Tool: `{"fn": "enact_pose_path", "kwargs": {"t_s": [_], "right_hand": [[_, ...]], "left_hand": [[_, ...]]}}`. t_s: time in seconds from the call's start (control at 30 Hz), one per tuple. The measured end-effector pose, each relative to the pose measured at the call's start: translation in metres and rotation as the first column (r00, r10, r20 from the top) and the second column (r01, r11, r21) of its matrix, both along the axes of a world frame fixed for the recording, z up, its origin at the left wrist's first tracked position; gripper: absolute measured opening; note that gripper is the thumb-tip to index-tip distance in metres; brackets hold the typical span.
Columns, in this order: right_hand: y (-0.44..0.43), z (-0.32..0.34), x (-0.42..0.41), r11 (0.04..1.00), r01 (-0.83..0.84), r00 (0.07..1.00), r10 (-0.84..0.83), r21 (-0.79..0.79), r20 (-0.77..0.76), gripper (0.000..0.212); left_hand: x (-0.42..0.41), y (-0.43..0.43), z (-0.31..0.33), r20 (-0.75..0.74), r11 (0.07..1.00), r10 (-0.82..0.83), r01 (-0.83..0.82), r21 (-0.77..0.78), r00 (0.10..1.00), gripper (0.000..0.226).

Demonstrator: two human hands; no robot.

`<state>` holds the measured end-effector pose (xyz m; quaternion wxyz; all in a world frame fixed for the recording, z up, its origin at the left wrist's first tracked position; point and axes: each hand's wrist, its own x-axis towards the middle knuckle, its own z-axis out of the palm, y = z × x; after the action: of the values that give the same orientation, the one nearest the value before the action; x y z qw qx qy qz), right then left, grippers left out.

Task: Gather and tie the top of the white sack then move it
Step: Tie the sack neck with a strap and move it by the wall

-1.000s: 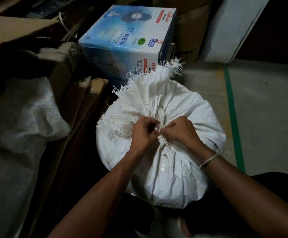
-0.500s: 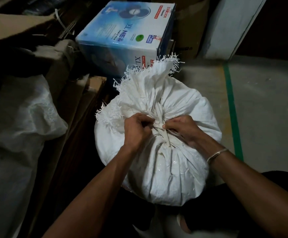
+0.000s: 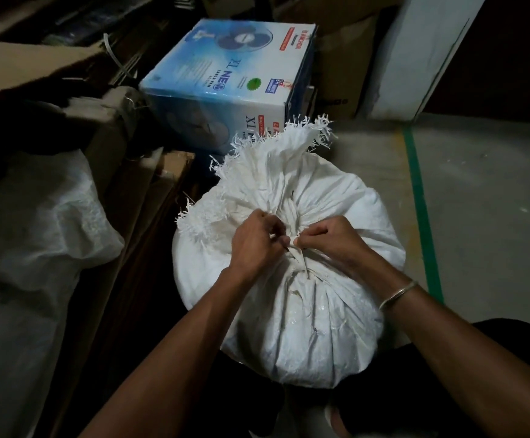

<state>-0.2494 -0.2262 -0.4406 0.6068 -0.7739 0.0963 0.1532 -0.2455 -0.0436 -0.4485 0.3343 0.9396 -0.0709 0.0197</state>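
- Though the light is dim, a grey concrete floor shows at right, w/ a green line painted along it.
- Left side: a big clear plastic bag lies slumped beside brown cartons.
- A blue-and-white fan box stands beyond the sack, just behind its fringe.
- White sack: centre of view, full & rounded, right in front of the person, between their forearms. It looks to be resting on the floor.
- Frayed top: already gathered into a neck, w/ loose fringe fanning up & away from the person.
- Left hand: fingers curled, pinching one end of the tie at the neck.
- Right hand: thumb & forefinger pinch the other end.
- Tie strip: pale, flat, wrapped round the neck, w/ a short tail pointing toward the person.
- A thin metal bangle is on the right wrist.
- Change: half a sec ago the hands were drawn apart w/ the strip taut between them. Now the fingertips nearly meet again at the knot. The sack hasn't shifted.
- Meaning, prob.: one throw has been cinched & another is being formed. Gathering is done, tying is nearly done, and the move hasn't begun.
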Motion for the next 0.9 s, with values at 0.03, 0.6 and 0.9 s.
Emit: {"fn": "enact_pose_path", "kwargs": {"t_s": [0.03,0.6,0.9], "right_hand": [[0.0,0.002,0.002,0.998,-0.014,1.0,0.015,-0.055,0.015,0.015],[0.0,0.019,0.009,0.981,-0.142,0.989,0.135,-0.129,-0.066,0.021],[0.027,0.025,-0.013,0.64,0.065,0.838,0.382,-0.765,0.39,0.035]], "left_hand": [[0.002,0.001,-0.001,0.006,1.0,-0.025,0.025,0.015,1.0,0.008],[0.019,0.013,0.015,0.056,0.89,-0.373,0.34,0.304,0.926,0.013],[0.021,0.018,0.016,0.029,0.872,-0.401,0.372,0.319,0.916,0.015]]}}
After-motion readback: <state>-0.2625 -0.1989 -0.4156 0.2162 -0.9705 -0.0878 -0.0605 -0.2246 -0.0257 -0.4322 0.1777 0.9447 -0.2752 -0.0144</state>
